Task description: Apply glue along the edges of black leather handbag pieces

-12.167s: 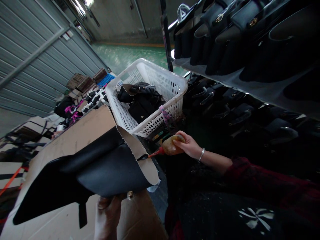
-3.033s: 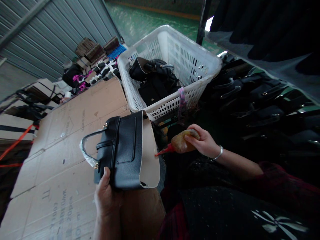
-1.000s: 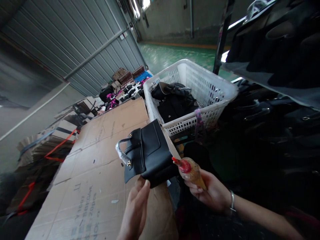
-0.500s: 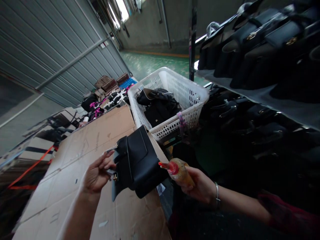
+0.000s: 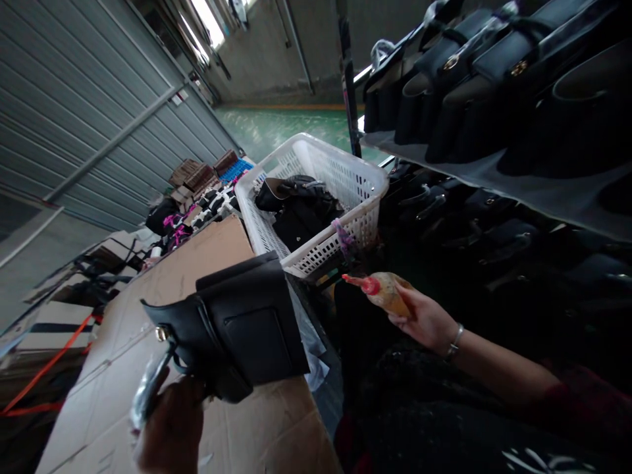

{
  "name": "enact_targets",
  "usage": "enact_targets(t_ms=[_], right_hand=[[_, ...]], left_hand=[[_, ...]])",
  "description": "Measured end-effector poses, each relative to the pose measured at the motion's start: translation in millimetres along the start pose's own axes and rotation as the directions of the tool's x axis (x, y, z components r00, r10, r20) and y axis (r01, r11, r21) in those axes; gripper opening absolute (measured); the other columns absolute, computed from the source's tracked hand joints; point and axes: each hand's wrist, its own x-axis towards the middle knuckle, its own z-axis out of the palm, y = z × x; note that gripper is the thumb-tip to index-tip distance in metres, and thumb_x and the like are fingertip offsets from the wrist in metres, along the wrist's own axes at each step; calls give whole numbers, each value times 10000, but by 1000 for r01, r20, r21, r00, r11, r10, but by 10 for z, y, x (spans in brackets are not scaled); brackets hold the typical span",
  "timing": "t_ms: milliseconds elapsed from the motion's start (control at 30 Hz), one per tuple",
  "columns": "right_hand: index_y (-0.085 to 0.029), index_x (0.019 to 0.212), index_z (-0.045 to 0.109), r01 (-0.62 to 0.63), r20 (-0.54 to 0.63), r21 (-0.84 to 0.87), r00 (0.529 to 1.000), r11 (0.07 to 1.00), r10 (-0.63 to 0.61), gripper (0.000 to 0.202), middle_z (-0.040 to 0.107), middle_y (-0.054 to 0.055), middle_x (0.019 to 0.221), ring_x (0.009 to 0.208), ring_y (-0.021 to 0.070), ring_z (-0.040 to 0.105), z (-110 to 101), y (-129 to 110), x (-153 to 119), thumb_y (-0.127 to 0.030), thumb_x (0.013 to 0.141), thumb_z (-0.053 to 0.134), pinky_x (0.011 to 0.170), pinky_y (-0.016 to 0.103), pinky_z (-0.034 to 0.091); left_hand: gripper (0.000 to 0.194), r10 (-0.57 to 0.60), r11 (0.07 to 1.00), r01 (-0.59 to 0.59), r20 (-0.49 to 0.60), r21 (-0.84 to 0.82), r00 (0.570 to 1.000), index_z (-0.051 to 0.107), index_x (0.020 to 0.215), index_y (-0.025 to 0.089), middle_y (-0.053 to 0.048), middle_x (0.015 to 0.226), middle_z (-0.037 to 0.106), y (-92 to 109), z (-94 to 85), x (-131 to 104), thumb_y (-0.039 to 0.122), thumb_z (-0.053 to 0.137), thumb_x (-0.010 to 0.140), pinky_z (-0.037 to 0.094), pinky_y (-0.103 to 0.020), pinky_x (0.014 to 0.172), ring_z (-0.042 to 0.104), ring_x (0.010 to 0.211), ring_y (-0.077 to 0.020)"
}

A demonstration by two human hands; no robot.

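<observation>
While the black bag (image 5: 257,336) stretches rightward from its wrapped handle (image 5: 148,388), over the cardboard-topped table (image 5: 108,401), the nearer left hand (image 5: 172,428) has its grip closed on that handle; the right hand (image 5: 427,319), well apart, holds a bottle (image 5: 390,294), nozzle (image 5: 368,284) leftward. Beyond stands a white basket (image 5: 363,209); a rack (image 5: 348,79) rises at right.

A silver bangle (image 5: 455,342) and dark-red sleeve (image 5: 588,395) show.

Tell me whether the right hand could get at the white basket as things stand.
Probably: nothing visible blocks the way from the right hand to the near side of the white basket, though the red-tipped bottle in hand may hamper grasping.
</observation>
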Motion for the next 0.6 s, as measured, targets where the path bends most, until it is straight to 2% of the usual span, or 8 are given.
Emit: enact_targets(t_ms=[100,167,233,333,400,467,533,600], right_hand=[[-211,921,661,114,-24,-83,993,990,-117,286,719,42,967,803,167,681,-50,6,42,-315,701,811,629,237,574],[-223,857,633,195,-13,-127,980,973,-198,347,709,14,924,824,176,676,-46,25,80,-348,633,866,740,290,582],[-235,826,609,269,8,-177,962,947,-272,399,679,-19,844,762,153,646,-22,45,127,-399,591,887,707,276,559],[-236,803,582,363,73,-318,930,876,-359,415,616,-42,749,668,124,576,41,59,197,-456,593,865,629,247,500],[-228,792,570,431,145,-464,899,774,-414,371,581,-41,709,644,123,537,96,51,228,-446,633,824,612,250,465],[-219,787,566,504,236,-604,853,618,-466,292,559,-33,695,650,132,519,163,32,248,-408,687,764,622,264,444],[-213,792,563,556,329,-692,810,460,-485,223,546,-25,696,662,141,511,243,13,270,-379,731,699,632,277,427],[-211,797,552,589,407,-730,782,347,-472,189,532,-22,696,658,146,499,333,3,310,-367,757,651,632,286,410]], left_hand=[[332,161,986,-163,-51,-43,986,696,940,248,64,353,348,-335,-146,-70,313,707,615,412,-260,468,346,382,-130],[367,215,972,-223,-102,-69,971,720,907,237,72,287,292,-505,-229,-106,308,715,547,384,-251,424,278,328,-122],[369,216,968,-229,-123,-102,969,733,921,217,80,272,273,-622,-305,-125,275,692,558,361,-235,399,222,296,-105],[358,257,948,-262,-50,-178,965,745,971,206,90,279,269,-714,-391,-116,245,657,627,313,-217,363,153,276,-90],[347,303,934,-292,21,-205,953,753,975,215,91,276,265,-740,-419,-99,246,653,645,290,-217,337,124,272,-92],[362,319,930,-299,62,-212,946,754,997,216,92,282,269,-748,-421,-94,249,664,649,292,-214,325,116,280,-95],[362,306,932,-285,69,-222,949,750,1016,213,91,296,273,-744,-403,-105,261,679,664,307,-209,326,115,298,-98],[343,291,935,-270,63,-231,954,750,1018,220,91,301,270,-733,-380,-122,272,685,685,319,-205,327,103,310,-101]])
